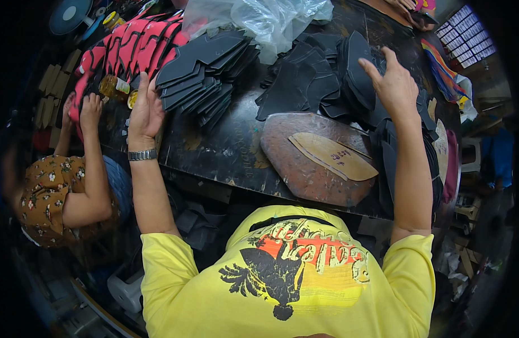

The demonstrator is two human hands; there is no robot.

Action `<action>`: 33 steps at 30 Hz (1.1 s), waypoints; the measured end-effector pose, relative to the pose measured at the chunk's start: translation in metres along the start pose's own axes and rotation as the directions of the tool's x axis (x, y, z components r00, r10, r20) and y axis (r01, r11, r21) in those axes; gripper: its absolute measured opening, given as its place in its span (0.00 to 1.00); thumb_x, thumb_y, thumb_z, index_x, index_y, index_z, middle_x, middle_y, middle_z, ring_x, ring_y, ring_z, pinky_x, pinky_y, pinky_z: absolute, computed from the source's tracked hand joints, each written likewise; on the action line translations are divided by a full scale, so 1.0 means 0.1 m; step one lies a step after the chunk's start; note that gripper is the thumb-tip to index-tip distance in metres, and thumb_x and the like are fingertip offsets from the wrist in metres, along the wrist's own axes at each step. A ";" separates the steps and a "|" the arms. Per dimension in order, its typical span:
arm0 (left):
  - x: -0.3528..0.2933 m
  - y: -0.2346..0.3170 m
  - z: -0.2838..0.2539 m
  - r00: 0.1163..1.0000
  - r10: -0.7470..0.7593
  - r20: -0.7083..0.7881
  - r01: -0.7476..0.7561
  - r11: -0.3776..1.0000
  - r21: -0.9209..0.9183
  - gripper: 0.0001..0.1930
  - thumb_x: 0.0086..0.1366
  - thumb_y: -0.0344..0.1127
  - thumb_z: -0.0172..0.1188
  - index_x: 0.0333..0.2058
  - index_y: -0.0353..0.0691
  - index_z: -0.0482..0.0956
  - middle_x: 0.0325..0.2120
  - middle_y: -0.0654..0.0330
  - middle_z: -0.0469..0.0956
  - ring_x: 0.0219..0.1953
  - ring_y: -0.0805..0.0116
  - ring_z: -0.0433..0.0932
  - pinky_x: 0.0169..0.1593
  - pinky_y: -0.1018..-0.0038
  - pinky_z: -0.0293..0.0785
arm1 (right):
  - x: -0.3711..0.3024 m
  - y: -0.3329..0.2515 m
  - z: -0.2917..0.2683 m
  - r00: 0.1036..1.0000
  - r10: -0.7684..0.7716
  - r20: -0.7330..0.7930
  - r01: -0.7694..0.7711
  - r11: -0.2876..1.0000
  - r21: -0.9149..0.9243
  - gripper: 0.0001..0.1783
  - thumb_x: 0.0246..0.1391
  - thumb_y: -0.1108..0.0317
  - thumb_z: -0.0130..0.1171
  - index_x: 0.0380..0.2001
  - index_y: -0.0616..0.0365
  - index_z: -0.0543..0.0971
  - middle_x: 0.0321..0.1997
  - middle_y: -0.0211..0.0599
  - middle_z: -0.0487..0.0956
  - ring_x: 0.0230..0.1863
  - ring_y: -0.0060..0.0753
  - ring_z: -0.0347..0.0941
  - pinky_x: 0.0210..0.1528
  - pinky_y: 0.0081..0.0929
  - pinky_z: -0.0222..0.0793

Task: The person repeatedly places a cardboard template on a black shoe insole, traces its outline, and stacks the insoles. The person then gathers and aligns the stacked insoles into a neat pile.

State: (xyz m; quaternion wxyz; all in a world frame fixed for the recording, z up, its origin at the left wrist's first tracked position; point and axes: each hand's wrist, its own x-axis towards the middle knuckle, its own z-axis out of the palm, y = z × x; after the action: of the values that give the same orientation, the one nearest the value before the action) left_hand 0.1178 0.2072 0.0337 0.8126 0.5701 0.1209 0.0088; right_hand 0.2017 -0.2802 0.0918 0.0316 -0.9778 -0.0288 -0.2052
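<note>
My left hand (pixel 145 110) is open beside the left end of a fanned stack of black cut pieces (pixel 206 62). Its thumb points up and its fingers lie close to the stack's edge; whether they touch it I cannot tell. My right hand (pixel 393 84) is raised with thumb and forefinger spread and nothing between them. Just left of it stands an upright bundle of curved black pieces (pixel 358 73). More black pieces (pixel 296 84) lie loosely overlapped in the middle of the dark table (pixel 214 149).
Near the front edge lies a reddish-brown board (pixel 304 180) with a tan leaf-shaped pattern (pixel 338 160) on it. Clear plastic sheeting (pixel 271 22) covers the back. At left, a person (pixel 74 191) works near red-and-black pieces (pixel 138 45) and a glue-smeared jar (pixel 110 87).
</note>
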 end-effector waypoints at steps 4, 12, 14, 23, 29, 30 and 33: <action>-0.03 -0.08 0.06 0.995 -0.099 0.007 0.099 0.984 -0.150 0.37 0.75 0.67 0.46 0.67 0.42 0.70 0.59 0.62 0.79 0.58 0.64 0.78 0.59 0.64 0.74 | -0.09 -0.49 -0.14 0.945 -0.309 0.108 0.164 0.731 0.663 0.32 0.64 0.46 0.64 0.62 0.54 0.76 0.42 0.49 0.85 0.47 0.53 0.84 0.50 0.44 0.79; -0.01 -0.19 0.17 0.984 -0.130 -0.121 0.115 0.985 -0.129 0.22 0.72 0.48 0.64 0.58 0.44 0.80 0.53 0.60 0.84 0.52 0.63 0.83 0.53 0.64 0.79 | -0.11 -1.76 0.20 0.756 -0.614 -0.227 0.552 0.412 0.725 0.29 0.62 0.52 0.66 0.63 0.50 0.76 0.63 0.51 0.74 0.62 0.55 0.74 0.62 0.44 0.73; -0.07 -0.20 0.20 0.987 -0.116 -0.115 0.116 0.993 -0.006 0.19 0.71 0.47 0.65 0.56 0.47 0.80 0.48 0.63 0.86 0.46 0.68 0.85 0.45 0.62 0.82 | -0.07 -1.87 0.20 0.777 -0.613 -0.142 0.499 0.462 0.733 0.26 0.61 0.54 0.66 0.59 0.50 0.79 0.56 0.48 0.76 0.59 0.52 0.76 0.58 0.45 0.75; -0.21 -0.28 0.33 0.996 -0.072 -0.053 0.073 0.997 0.028 0.21 0.73 0.52 0.60 0.57 0.48 0.78 0.50 0.63 0.84 0.49 0.70 0.83 0.51 0.58 0.79 | -0.28 -2.19 0.49 0.686 -0.677 -0.267 0.680 0.467 0.566 0.28 0.60 0.51 0.66 0.60 0.49 0.78 0.68 0.50 0.70 0.71 0.59 0.63 0.66 0.50 0.68; -0.25 -0.42 0.41 0.981 -0.094 -0.172 0.039 0.954 -0.298 0.34 0.72 0.65 0.54 0.64 0.44 0.73 0.58 0.58 0.79 0.58 0.61 0.78 0.59 0.60 0.75 | -0.45 -2.18 0.65 0.693 -0.663 -0.284 0.664 0.433 0.609 0.29 0.56 0.52 0.69 0.57 0.53 0.76 0.64 0.48 0.72 0.71 0.60 0.61 0.62 0.55 0.70; -0.24 -0.45 0.42 0.969 -0.122 -0.216 0.051 0.950 -0.306 0.37 0.70 0.68 0.56 0.64 0.43 0.72 0.59 0.56 0.78 0.59 0.58 0.77 0.60 0.59 0.73 | -0.47 -2.18 0.66 0.697 -0.654 -0.295 0.671 0.448 0.591 0.29 0.56 0.52 0.69 0.56 0.54 0.76 0.63 0.49 0.72 0.71 0.60 0.61 0.62 0.54 0.70; -0.25 -0.50 0.43 0.976 -0.095 -0.194 0.036 0.956 -0.290 0.39 0.69 0.69 0.56 0.64 0.42 0.72 0.59 0.55 0.78 0.60 0.59 0.77 0.61 0.59 0.73 | -0.46 -2.18 0.69 0.693 -0.650 -0.314 0.679 0.441 0.587 0.29 0.55 0.52 0.69 0.56 0.54 0.77 0.62 0.49 0.73 0.71 0.60 0.62 0.62 0.54 0.70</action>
State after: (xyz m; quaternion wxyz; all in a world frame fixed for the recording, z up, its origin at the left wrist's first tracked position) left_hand 0.0964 0.1466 0.0058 0.8692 0.4387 0.2207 0.0580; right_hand 0.1723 -0.0604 0.0214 0.2948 -0.8028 -0.4795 -0.1965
